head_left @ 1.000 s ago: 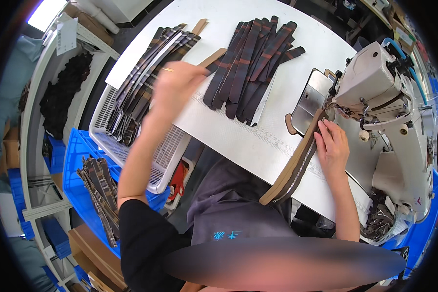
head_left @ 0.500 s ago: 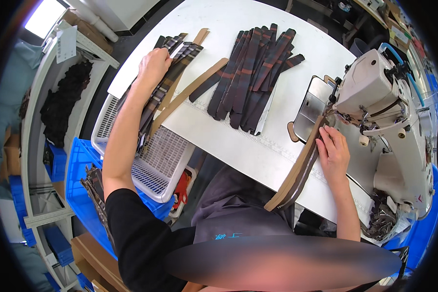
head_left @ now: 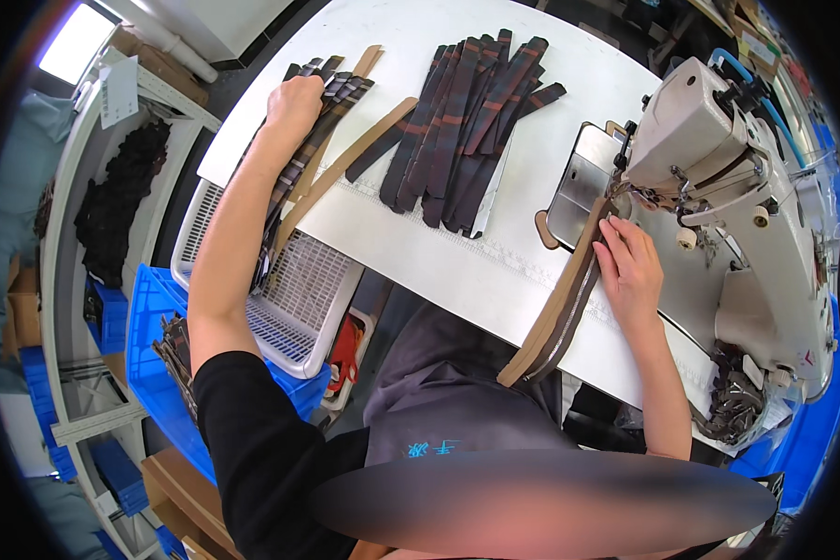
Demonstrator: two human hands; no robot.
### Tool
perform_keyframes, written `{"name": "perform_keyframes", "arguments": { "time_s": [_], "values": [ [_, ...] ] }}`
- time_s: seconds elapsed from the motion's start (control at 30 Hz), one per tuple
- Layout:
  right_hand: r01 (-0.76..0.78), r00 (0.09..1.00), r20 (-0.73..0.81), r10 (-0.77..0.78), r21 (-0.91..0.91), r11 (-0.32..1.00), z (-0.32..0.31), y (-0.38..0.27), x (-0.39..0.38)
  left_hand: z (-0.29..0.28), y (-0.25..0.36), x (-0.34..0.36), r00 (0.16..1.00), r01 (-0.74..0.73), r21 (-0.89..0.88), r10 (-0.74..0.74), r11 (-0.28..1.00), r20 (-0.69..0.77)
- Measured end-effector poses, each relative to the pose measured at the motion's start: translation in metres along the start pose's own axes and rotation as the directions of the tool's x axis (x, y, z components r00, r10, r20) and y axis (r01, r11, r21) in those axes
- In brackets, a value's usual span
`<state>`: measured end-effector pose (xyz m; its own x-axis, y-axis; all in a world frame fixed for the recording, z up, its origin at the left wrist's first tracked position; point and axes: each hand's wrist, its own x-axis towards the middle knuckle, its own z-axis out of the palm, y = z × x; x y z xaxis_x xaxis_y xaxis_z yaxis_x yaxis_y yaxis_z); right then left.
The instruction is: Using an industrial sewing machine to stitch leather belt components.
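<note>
My left hand (head_left: pixel 294 103) is closed over the upper end of a bundle of striped fabric strips (head_left: pixel 350 89) lying across the white table and perforated white basket (head_left: pixel 303 308). A loose tan strip (head_left: pixel 336 173) lies beside that bundle, with a pile of dark plaid strips (head_left: pixel 457 131) to its right. My right hand (head_left: pixel 630 271), fingers curled, holds a tan and dark brown zipper strip (head_left: pixel 555 327) at the sewing machine (head_left: pixel 681 121). The strip runs from the machine's needle area down over the table's front edge.
A blue crate (head_left: pixel 149 294) with more strips stands below the basket. A white shelf (head_left: pixel 112 117) with black cloth is at left. A metal plate (head_left: pixel 574 187) lies left of the needle. A bag of scraps (head_left: pixel 737 397) sits at lower right.
My left hand has moved up and left from near the middle tan strip onto the striped bundle. The tan strip now lies lower, diagonally. My right hand stays on the zipper strip.
</note>
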<state>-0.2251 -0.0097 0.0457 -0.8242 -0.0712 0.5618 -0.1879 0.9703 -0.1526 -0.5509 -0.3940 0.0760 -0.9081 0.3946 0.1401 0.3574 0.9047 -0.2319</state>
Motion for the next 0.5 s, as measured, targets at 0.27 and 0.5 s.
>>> {"name": "perform_keyframes", "arguments": {
  "time_s": [0.27,0.5],
  "values": [
    [-0.003,1.0,-0.01,0.003,0.01,1.0,0.0,-0.001,-0.002,-0.047,-0.057,-0.006,0.96,0.108,-0.548,-0.23,0.83,-0.158],
    [0.01,0.999,-0.036,-0.01,0.01,1.0,0.001,0.002,-0.005,-0.155,-0.058,-0.056,0.983,-0.084,-0.838,-0.092,0.539,-0.158]
  ]
}}
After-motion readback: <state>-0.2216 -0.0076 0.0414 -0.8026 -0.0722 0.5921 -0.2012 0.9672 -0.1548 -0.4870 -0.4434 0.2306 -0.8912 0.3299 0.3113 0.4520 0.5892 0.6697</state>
